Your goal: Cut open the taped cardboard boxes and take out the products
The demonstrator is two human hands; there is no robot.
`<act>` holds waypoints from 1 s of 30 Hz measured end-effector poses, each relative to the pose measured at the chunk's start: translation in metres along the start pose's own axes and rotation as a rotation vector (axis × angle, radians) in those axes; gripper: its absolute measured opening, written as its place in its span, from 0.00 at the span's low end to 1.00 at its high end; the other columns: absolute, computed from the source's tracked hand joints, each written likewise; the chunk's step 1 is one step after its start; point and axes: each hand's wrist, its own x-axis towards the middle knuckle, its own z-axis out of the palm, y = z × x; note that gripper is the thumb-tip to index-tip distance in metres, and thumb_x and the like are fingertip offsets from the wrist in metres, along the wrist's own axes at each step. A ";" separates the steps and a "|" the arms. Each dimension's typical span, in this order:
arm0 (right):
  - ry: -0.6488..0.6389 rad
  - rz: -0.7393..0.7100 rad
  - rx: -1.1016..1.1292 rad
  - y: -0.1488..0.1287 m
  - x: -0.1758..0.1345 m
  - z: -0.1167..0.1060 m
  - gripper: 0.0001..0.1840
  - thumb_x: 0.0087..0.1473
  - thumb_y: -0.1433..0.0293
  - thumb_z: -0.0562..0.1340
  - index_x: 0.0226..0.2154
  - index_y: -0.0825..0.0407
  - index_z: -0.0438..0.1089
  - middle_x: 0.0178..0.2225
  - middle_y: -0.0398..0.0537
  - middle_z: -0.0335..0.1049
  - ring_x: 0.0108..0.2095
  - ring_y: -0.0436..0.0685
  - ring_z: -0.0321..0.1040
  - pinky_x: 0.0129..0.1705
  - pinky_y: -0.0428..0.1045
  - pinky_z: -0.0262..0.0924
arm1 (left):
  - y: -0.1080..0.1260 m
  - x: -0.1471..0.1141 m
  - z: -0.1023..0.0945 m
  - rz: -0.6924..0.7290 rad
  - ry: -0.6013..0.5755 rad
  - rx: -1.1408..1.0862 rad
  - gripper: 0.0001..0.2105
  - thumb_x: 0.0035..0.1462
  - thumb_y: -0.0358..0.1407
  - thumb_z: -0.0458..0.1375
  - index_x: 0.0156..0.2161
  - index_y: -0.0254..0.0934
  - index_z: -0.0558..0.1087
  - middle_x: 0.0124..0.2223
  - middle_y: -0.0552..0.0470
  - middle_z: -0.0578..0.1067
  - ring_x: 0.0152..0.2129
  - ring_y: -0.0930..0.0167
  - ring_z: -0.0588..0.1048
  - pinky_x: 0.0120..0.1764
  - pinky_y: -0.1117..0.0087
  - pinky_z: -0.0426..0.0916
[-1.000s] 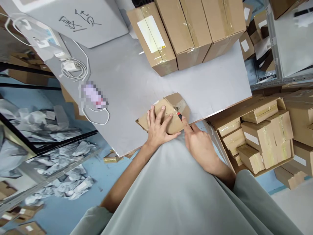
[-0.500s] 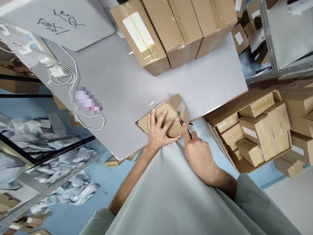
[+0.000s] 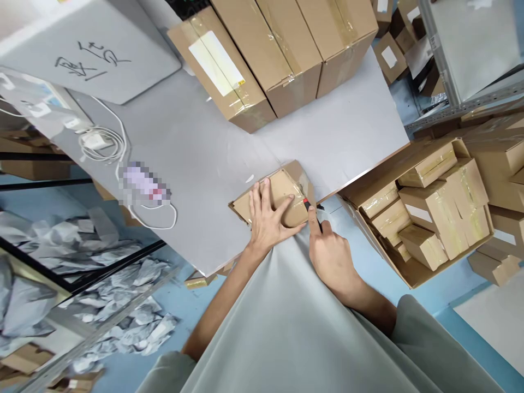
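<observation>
Two grips in view. Our left grip (image 3: 268, 224) is spread flat on a small box (image 3: 281, 186), pressing, not grasping; our right grip (image 3: 331, 254) is closed round a red-and-black cutter (image 3: 307, 204). The small box sits by the near edge of the worktop (image 3: 196, 164), under the left grip, just ahead-left of the right. We'd judge the step as slitting tape (image 3: 299, 191); blade too small to make out. Next move seems to call for a steady stroke, left grip clear of the tip. Writing: grey container (image 3: 123, 33), well ahead-left of the left grip, two handwritten Chinese characters; second looks like 货, first unclear. Big boxes (image 3: 282, 43) ahead of both grips; one white label (image 3: 216, 61), print illegible to us.
</observation>
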 end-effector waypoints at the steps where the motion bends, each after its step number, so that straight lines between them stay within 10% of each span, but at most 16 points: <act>1: 0.002 0.014 0.007 0.001 0.001 -0.001 0.42 0.74 0.79 0.49 0.84 0.48 0.40 0.53 0.61 0.78 0.38 0.58 0.84 0.40 0.50 0.78 | 0.002 0.002 0.001 0.005 0.008 0.000 0.40 0.51 0.59 0.76 0.67 0.46 0.79 0.87 0.43 0.39 0.81 0.34 0.41 0.75 0.26 0.43; 30: 0.009 0.011 0.117 0.022 0.010 0.010 0.39 0.76 0.77 0.49 0.84 0.46 0.47 0.55 0.62 0.77 0.44 0.60 0.85 0.44 0.50 0.79 | 0.017 0.006 0.006 -0.076 -0.012 0.037 0.38 0.51 0.57 0.76 0.64 0.43 0.81 0.86 0.39 0.42 0.81 0.34 0.43 0.75 0.29 0.44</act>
